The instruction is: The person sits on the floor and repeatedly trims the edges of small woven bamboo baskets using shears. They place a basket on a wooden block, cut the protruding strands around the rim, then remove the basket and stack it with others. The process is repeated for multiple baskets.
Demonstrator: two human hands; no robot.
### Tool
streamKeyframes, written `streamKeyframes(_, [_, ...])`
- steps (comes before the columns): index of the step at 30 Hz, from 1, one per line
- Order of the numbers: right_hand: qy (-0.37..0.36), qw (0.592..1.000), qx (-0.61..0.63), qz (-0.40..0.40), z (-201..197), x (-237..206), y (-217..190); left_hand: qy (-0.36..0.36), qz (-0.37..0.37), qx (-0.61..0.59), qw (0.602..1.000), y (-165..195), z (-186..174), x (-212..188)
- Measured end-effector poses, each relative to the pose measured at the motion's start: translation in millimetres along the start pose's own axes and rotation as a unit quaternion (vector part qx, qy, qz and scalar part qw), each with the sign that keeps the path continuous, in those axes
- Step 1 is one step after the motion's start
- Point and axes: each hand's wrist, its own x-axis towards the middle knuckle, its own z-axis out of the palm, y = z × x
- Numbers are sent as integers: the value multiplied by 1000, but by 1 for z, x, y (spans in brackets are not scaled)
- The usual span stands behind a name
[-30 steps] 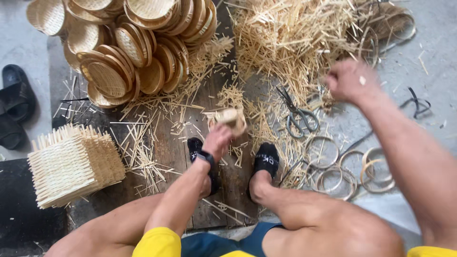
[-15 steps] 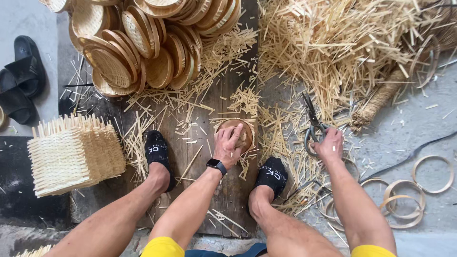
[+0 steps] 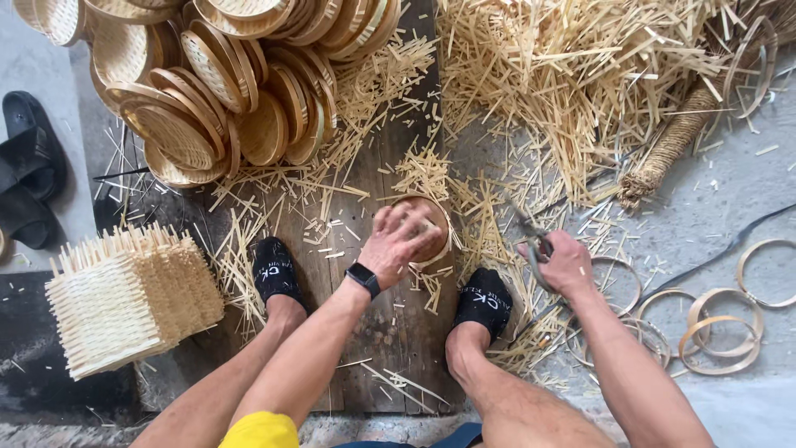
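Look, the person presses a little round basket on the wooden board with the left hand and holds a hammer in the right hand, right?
Not quite. The left hand does press the small round basket on the wooden board, but the right hand holds scissors, not a hammer. The head view shows their handles in the fingers.

Soft, even daylight, bright without glare; shadows faint. Slight motion blur on the left hand [image 3: 400,242] at center.

A small round woven basket [image 3: 429,236] lies flat on the wooden board [image 3: 390,332] (half hidden). Metal scissors [image 3: 535,249] point up.
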Motion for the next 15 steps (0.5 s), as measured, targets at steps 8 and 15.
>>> streamKeyframes(8, [97, 961, -165, -198, 6, 14, -65, 149, -274, -109, 944, 44, 37, -3])
streamKeyframes(15, [123, 928, -248, -248, 8, 37, -41, 117, -217, -126, 961, 25, 32, -8])
